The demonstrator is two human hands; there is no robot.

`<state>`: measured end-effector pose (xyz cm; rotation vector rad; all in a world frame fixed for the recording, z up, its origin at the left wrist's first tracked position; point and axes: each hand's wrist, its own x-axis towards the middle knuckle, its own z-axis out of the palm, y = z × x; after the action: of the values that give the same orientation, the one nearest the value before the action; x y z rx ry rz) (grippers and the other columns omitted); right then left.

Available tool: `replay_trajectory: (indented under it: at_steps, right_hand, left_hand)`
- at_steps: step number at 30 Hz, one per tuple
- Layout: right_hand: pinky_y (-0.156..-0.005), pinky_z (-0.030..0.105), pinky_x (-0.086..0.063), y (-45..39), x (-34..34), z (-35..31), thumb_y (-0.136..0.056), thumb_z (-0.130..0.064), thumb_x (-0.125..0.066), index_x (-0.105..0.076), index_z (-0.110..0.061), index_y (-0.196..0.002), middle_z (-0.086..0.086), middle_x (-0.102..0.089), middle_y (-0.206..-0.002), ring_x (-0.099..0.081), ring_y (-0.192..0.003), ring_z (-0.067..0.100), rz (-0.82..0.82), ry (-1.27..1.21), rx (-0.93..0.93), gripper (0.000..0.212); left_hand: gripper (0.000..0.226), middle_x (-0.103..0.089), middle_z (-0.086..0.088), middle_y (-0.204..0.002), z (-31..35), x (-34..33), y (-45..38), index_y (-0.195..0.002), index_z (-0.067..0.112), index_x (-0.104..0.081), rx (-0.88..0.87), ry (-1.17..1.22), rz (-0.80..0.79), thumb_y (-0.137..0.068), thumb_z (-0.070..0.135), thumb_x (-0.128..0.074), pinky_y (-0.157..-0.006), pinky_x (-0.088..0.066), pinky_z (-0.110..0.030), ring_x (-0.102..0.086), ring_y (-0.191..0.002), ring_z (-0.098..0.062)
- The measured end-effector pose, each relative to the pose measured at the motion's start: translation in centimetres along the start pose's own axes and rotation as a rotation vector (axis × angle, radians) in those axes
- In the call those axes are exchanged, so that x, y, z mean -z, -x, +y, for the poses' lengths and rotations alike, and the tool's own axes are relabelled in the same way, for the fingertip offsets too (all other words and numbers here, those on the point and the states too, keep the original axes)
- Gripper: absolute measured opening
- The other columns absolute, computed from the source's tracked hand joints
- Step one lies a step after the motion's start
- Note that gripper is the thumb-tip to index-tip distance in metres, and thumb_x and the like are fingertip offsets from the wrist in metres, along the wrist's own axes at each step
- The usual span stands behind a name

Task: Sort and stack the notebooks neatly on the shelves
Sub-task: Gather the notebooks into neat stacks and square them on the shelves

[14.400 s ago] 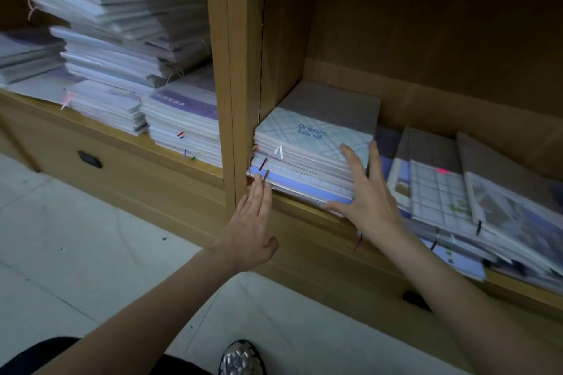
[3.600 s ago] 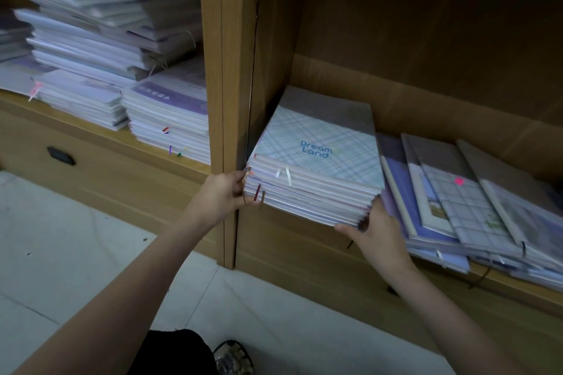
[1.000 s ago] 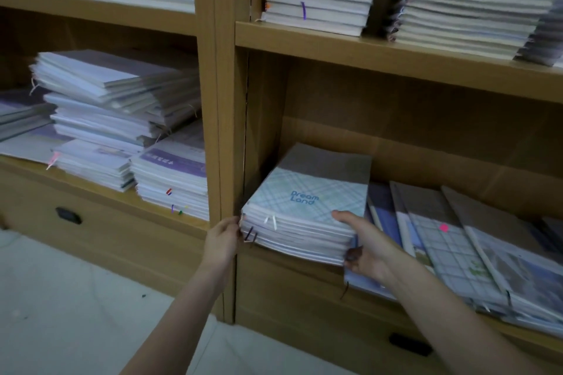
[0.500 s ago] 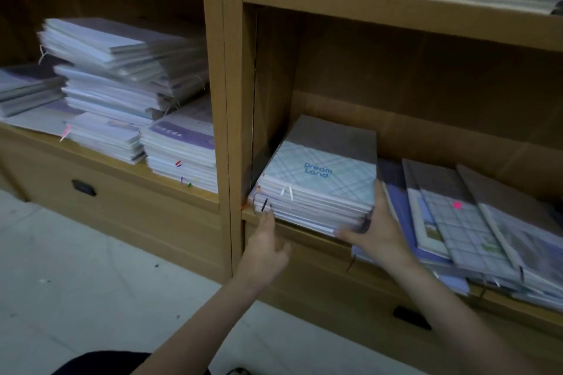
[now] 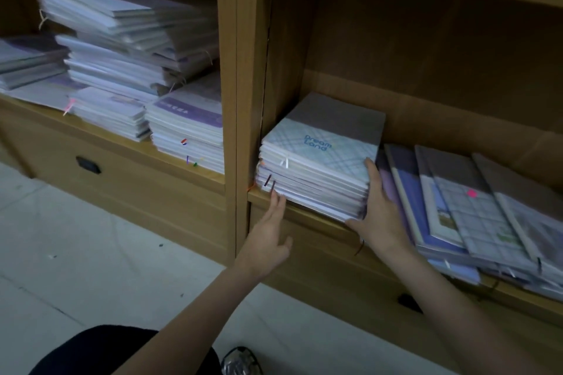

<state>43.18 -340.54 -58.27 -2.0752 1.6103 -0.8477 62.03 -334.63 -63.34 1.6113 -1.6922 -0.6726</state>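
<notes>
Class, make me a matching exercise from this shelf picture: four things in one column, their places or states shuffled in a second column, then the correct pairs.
Things
1. Dream Land stack
2. left hand
3. right hand
4. pink tab

States
A. fingertips at the stack's front edge
B. flat against the stack's right side
C. against the compartment's left wall
D. on a grid-cover notebook

Pairs: 1-C, 2-A, 3-B, 4-D

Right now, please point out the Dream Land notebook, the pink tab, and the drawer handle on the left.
Dream Land notebook (image 5: 323, 143), head view: on its plaid cover.
Pink tab (image 5: 472, 193), head view: on its middle.
Drawer handle (image 5: 88, 165), head view: on its dark centre.
</notes>
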Motion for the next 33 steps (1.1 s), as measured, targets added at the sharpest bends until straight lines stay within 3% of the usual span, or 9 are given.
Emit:
replay_trajectory:
  at_steps: [2,3,5,8,12,15,17,20,33]
  right_hand:
    - [-0.094,0.025,-0.041,0.6,0.0,0.1,-0.073,0.001,-0.075,-0.001,-0.036,-0.148,0.004,-0.031,-0.149,-0.044,-0.127,0.022,0.002,-0.051,-0.007,0.112]
    - [-0.094,0.021,-0.037,0.9,0.0,0.2,-0.074,0.001,-0.075,-0.001,-0.035,-0.149,0.003,-0.028,-0.151,-0.04,-0.13,0.02,-0.004,-0.045,0.002,0.111]
    - [-0.094,0.022,-0.038,1.2,0.3,0.4,-0.075,-0.001,-0.075,0.0,-0.035,-0.148,0.003,-0.023,-0.153,-0.039,-0.131,0.021,-0.018,0.002,0.016,0.11]
    - [-0.085,0.031,-0.048,1.2,1.0,0.6,-0.076,-0.006,-0.075,0.0,-0.038,-0.147,0.002,-0.021,-0.153,-0.05,-0.118,0.025,-0.018,0.098,0.047,0.109]
    - [-0.063,0.023,-0.05,0.7,1.6,0.8,-0.076,-0.007,-0.075,-0.003,-0.034,-0.149,0.002,-0.031,-0.148,-0.062,-0.082,0.016,-0.058,0.165,0.053,0.106]
    - [-0.051,0.016,-0.046,0.4,1.5,1.4,-0.074,-0.004,-0.075,-0.002,-0.037,-0.149,0.004,-0.036,-0.145,-0.058,-0.071,0.007,-0.053,0.127,0.017,0.109]
    - [-0.065,0.014,-0.049,0.2,1.2,0.8,-0.073,-0.001,-0.075,0.002,-0.038,-0.148,0.003,-0.031,-0.148,-0.057,-0.089,0.008,-0.05,0.032,-0.03,0.113]
    - [-0.102,0.024,-0.032,-0.3,0.9,-0.6,-0.069,0.0,-0.078,-0.003,-0.036,-0.147,-0.003,-0.021,-0.15,-0.031,-0.132,0.013,-0.058,-0.28,-0.145,0.115]
    - [-0.106,0.034,-0.028,4.0,1.0,-3.0,-0.074,-0.008,-0.077,-0.021,-0.044,-0.14,-0.007,-0.022,-0.152,-0.021,-0.138,0.015,0.073,-0.415,-0.25,0.093]
  left_hand:
    - [0.058,-0.047,0.001,-0.138,0.0,1.1,0.2,-0.142,0.016,-0.037,0.084,0.129,0.254,-0.089,0.002,-0.054,-0.076,-0.045,-0.011,-0.061,-0.089,-0.005]
    - [0.052,-0.057,-0.001,-0.125,-0.1,1.8,0.0,-0.138,0.014,-0.043,0.138,0.19,0.352,-0.089,0.0,-0.052,-0.074,-0.044,-0.011,-0.061,-0.086,-0.007]
    - [0.051,-0.057,-0.006,-0.125,-0.6,2.7,-0.7,-0.138,0.011,-0.043,0.198,0.299,0.434,-0.089,-0.003,-0.049,-0.092,-0.04,-0.02,-0.055,-0.114,-0.018]
    - [0.061,-0.047,0.003,-0.135,-0.6,3.0,-1.7,-0.144,0.011,-0.031,0.175,0.41,0.363,-0.089,-0.006,-0.048,-0.106,-0.034,-0.028,-0.042,-0.13,-0.016]
    - [0.073,-0.048,0.008,-0.132,0.8,3.1,-3.4,-0.147,0.022,-0.02,0.199,0.673,0.198,-0.087,-0.005,-0.053,-0.105,-0.036,-0.032,-0.047,-0.124,-0.013]
    - [0.072,-0.053,0.007,-0.126,1.1,3.5,-4.9,-0.142,0.03,-0.029,0.232,0.75,0.146,-0.084,-0.001,-0.059,-0.1,-0.036,-0.031,-0.049,-0.118,-0.013]
    - [0.069,-0.055,0.004,-0.122,1.4,3.6,-5.0,-0.139,0.029,-0.035,0.237,0.738,0.132,-0.082,-0.001,-0.061,-0.097,-0.037,-0.03,-0.05,-0.116,-0.015]
    - [0.068,-0.056,0.004,-0.12,2.3,2.9,-4.2,-0.138,0.029,-0.036,0.201,0.665,0.109,-0.083,-0.002,-0.06,-0.093,-0.04,-0.027,-0.051,-0.111,-0.011]
    - [0.061,-0.062,-0.004,-0.12,1.6,3.2,-2.5,-0.138,0.021,-0.045,0.132,0.412,0.095,-0.083,0.002,-0.061,-0.092,-0.051,-0.034,-0.059,-0.109,-0.018]
